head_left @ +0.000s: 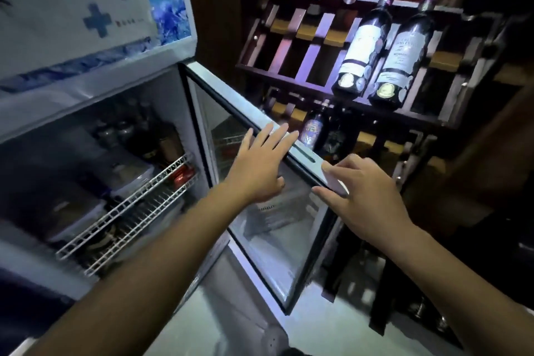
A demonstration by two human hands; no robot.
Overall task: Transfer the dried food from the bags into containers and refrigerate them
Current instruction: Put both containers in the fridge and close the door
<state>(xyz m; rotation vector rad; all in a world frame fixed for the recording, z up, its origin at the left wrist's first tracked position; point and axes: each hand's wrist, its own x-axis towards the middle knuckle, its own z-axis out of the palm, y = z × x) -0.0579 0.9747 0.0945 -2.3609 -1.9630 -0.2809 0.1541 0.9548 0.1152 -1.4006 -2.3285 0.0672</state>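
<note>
Fingers [270,136] on fridge door [260,115]

We see the glass fridge door [260,182] swung out, leaving the fridge mouth open on the left above the wire shelves [127,211]. Lidded containers [72,211] and what look like jars fill those shelves, though blur hides detail. On the right, the wine rack [318,46] stands just beside the door's outer edge.

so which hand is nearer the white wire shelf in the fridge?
Left. The left hand is over the glass door, right of the wire shelf. The right hand is farther right, on the door's edge.
</note>
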